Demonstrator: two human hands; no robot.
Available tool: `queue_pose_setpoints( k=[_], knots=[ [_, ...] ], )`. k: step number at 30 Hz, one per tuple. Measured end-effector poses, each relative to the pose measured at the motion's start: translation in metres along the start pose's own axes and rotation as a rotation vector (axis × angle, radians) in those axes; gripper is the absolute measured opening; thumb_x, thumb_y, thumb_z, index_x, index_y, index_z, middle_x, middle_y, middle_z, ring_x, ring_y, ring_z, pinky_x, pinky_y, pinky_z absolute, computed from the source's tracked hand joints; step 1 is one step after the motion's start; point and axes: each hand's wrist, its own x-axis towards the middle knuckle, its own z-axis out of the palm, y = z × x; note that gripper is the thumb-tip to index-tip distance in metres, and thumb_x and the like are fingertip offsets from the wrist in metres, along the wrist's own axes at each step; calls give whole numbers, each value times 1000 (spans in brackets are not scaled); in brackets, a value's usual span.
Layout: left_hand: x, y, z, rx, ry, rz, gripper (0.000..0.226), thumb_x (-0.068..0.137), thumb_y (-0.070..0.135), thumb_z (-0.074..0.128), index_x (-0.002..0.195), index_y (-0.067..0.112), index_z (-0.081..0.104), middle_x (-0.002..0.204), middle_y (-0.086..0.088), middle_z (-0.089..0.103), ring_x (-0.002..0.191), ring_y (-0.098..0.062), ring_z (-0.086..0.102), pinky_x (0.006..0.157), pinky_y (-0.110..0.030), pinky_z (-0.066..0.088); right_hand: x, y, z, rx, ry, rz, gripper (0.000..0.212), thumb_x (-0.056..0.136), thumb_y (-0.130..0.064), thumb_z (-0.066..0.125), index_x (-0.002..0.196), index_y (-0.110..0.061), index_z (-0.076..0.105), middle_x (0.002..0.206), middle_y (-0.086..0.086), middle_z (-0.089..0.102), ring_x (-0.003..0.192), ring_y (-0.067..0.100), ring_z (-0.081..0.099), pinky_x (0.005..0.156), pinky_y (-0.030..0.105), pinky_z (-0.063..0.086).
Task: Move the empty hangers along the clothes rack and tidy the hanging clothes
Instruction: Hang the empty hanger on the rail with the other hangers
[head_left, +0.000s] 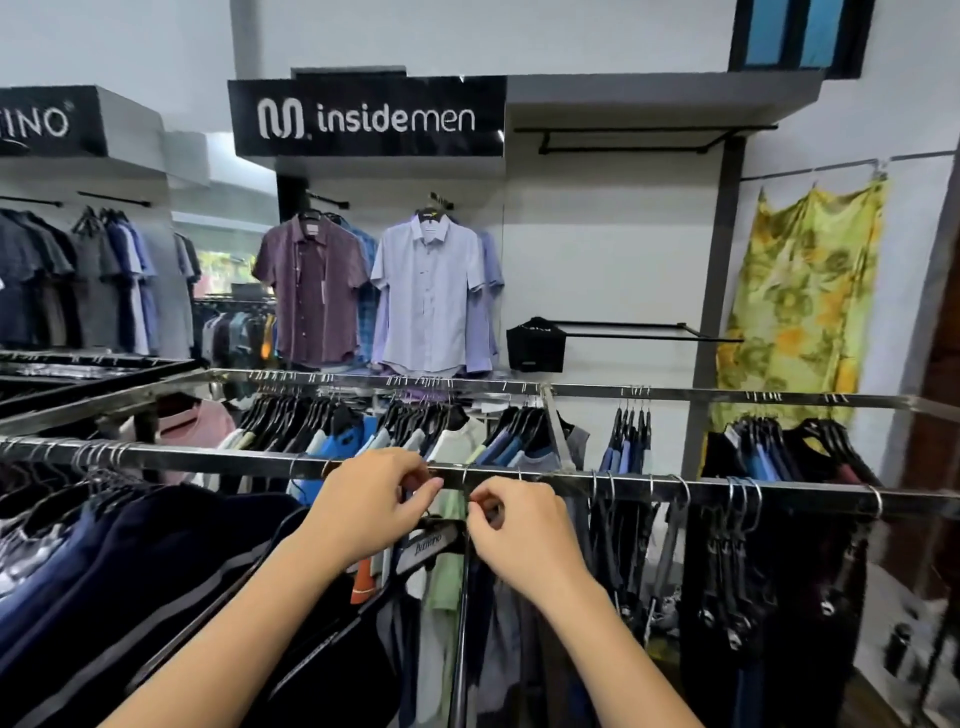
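**Guide:** Hangers (670, 525), thin wire-hooked ones, hang in clusters along the near chrome rail (208, 460) of a clothes rack that runs across the view at about chest height. Dark shirts (171, 561) crowd the left stretch; black garments (779, 582) fill the right.

**Listener:** How would they handle?

**Guide:** Lightly, I judge. The hooks look stiff and smooth, so they should slide easily on polished metal, while the clothes are soft and will sway. The best hold is at the hook, just under the rail.

**Listener:** Where are the hands?

**Guide:** Both are at the middle of the rail, close together. The left hand (371, 506) curls its fingers at the rail's lower edge, thumb and forefinger pinched near a hook. The right hand (519, 530), just beside it, pinches another wire hook (470, 506) between thumb and forefinger.

**Listener:** Any writing?

**Guide:** Largest, a black wall sign (366, 117) reads "insidemen" in white beside a looped logo. A second sign (44, 122) at far left is cut off, showing letters ending "INO". Smallest, a black hanger (428, 545) below the hands carries white script, too blurred to read with certainty.
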Motion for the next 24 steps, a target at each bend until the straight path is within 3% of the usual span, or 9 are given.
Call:
queue_pose_setpoints(
  k=[6, 9, 11, 13, 16, 19, 24],
  knots=[
    [-16, 39, 4, -7, 37, -87, 27, 86, 53, 58, 79, 28, 66, 67, 13, 64, 63, -3, 57, 63, -31, 52, -21, 34, -36, 50, -21, -74, 23, 89, -37, 60, 102, -27, 76, 89, -10, 78, 84, 10, 71, 81, 33, 58],
    [-15, 77, 17, -29, 46, -78, 24, 87, 49, 58, 84, 27, 68, 76, 13, 68, 71, -6, 63, 71, -33, 54, -31, 66, -59, 14, -22, -148, 30, 91, -40, 56, 112, -26, 73, 107, -7, 76, 101, 15, 69, 89, 36, 56],
    [-12, 103, 28, -30, 44, -58, 22, 91, 44, 58, 96, 27, 71, 91, 12, 72, 87, -11, 67, 79, -31, 53, -34, 87, -73, -10, -19, -175, 40, 94, -40, 55, 128, -23, 66, 124, -4, 70, 118, 17, 61, 101, 33, 51],
    [-7, 129, 42, 0, 9, -32, 29, 94, 41, 55, 113, 25, 70, 110, 8, 73, 105, -15, 66, 90, -30, 51, -34, 110, -87, -65, -9, -202, 53, 96, -39, 55, 144, -17, 55, 143, -1, 60, 135, 18, 49, 116, 32, 38],
    [1, 162, 63, 40, -68, 1, 42, 96, 39, 50, 133, 22, 60, 132, 3, 66, 124, -18, 57, 105, -29, 44, -32, 143, -101, -182, -47, -186, 73, 99, -44, 50, 160, -10, 28, 167, 6, 31, 156, 24, 20, 128, 35, 14],
    [11, 198, 84, 68, -111, 19, 50, 96, 38, 47, 142, 18, 52, 142, 0, 58, 132, -19, 51, 112, -28, 37, -32, 178, -113, -276, -108, -118, 84, 100, -49, 45, 163, -7, 9, 173, 10, 10, 159, 28, 1, 129, 42, 5],
    [28, 231, 101, 108, -175, 46, 55, 98, 35, 45, 149, 14, 42, 154, -4, 45, 142, -19, 39, 118, -24, 22, -31, 209, -118, -351, -192, -95, 86, 102, -51, 41, 163, -7, -1, 173, 9, -1, 159, 28, -6, 129, 43, -2]
  ],
)
